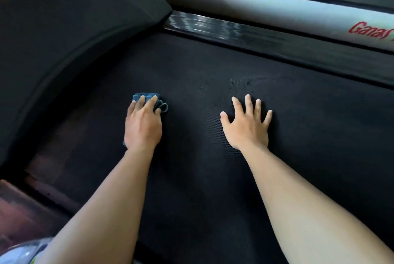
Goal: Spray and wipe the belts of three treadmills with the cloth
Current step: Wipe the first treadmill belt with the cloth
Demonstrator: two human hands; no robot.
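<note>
Head view, looking down on a treadmill belt (202,167). The left hand (142,125) presses a bunched blue cloth (149,98) flat against the belt, near the curved motor cover (64,40) at the belt's front end; the fingers (152,101) lie close together over the cloth, with folds showing past the fingertips and a corner at the heel of the hand. The right hand (247,125) rests palm-down on the bare belt beside it, well apart from the cloth, fingers spread and holding nothing. Just beyond the right fingertips lies a patch of dark droplets (243,82), apparently spray not yet wiped. A ribbed side rail (223,29) runs along the belt's far edge, with a pale frame bar (277,10) bearing red lettering behind it. A blurred object (27,251) sits at the lower left; whether it is the spray bottle cannot be told.

Judged step: wiping this belt, with the droplet patch uncovered.

Risks from here:
- The belt may slide under the weight of the braced right hand, shifting the person's support.
- The small, bunched cloth covers little area per stroke, so strips near the far rail could be missed.
- Strokes toward the motor cover could catch the cloth's loose folds in the gap beneath it.
</note>
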